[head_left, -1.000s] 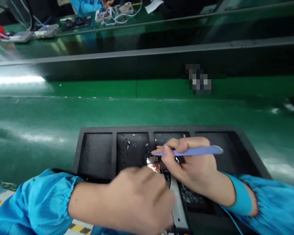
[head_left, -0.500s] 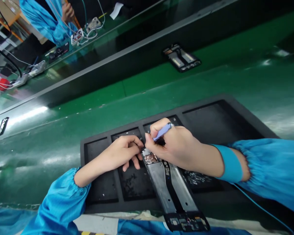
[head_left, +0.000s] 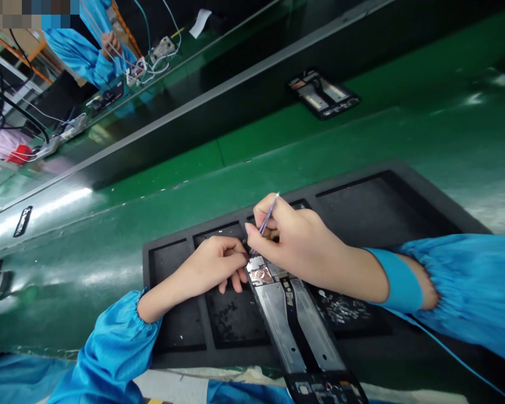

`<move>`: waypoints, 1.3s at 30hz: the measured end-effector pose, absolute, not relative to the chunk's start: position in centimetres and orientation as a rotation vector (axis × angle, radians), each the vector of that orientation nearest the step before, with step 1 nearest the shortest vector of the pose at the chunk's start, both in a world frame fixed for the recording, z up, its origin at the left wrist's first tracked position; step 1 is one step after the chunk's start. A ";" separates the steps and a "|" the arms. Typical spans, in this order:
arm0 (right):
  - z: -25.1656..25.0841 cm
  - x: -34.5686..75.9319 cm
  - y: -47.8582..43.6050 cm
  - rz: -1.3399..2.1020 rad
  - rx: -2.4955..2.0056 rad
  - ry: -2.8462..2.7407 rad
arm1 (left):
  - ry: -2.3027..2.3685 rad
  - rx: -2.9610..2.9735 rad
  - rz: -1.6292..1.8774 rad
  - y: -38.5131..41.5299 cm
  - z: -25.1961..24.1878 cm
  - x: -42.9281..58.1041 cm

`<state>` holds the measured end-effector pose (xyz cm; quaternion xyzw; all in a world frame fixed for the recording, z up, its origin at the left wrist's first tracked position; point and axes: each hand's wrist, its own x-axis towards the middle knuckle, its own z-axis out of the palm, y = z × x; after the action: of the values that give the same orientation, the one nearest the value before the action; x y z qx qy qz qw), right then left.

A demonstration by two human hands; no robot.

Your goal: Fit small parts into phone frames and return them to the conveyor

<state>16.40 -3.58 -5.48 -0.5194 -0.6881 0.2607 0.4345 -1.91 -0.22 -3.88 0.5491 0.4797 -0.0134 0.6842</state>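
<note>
An opened phone (head_left: pixel 273 314), its back off, lies slantwise across a black foam tray (head_left: pixel 252 210), its lower end over the tray's front edge. A black ribbon cable runs down its bare metal middle, and copper-coloured foil shows near the top. My left hand (head_left: pixel 210 264) has its thumb and curled forefinger against the phone's upper left edge, other fingers hanging beside it. Over the phone's top end, my right hand (head_left: pixel 298 241) grips slim purple tweezers (head_left: pixel 269 214) between thumb and fingers. The tweezers' working tips are hidden beneath that hand.
Small clear-looking bits (head_left: pixel 347 308) lie in a tray compartment right of the phone. Another opened phone (head_left: pixel 323 94) rests at the back, and a small black part (head_left: pixel 23 221) lies left. A blue wrist cord (head_left: pixel 450 359) trails right. Across the bench is a person's hand (head_left: pixel 110 44).
The tweezers have turned from showing their flat side to nearly edge-on in my right hand. My left hand stays at the phone's edge. The whole view has shifted slightly.
</note>
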 end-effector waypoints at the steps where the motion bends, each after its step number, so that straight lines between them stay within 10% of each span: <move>1: -5.4 16.5 -3.4 0.721 -1.301 -1.687 | 1.077 1.231 -0.030 -0.3 -3.9 -1.9; 39: -5.5 18.9 -1.4 0.927 -1.045 -1.870 | 1.018 1.131 -0.119 0.3 -3.8 -1.8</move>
<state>18.95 -1.44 -5.50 -0.4118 -0.7368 0.3651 0.3928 -1.80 0.30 -3.83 0.5121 0.4609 -0.0538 0.7228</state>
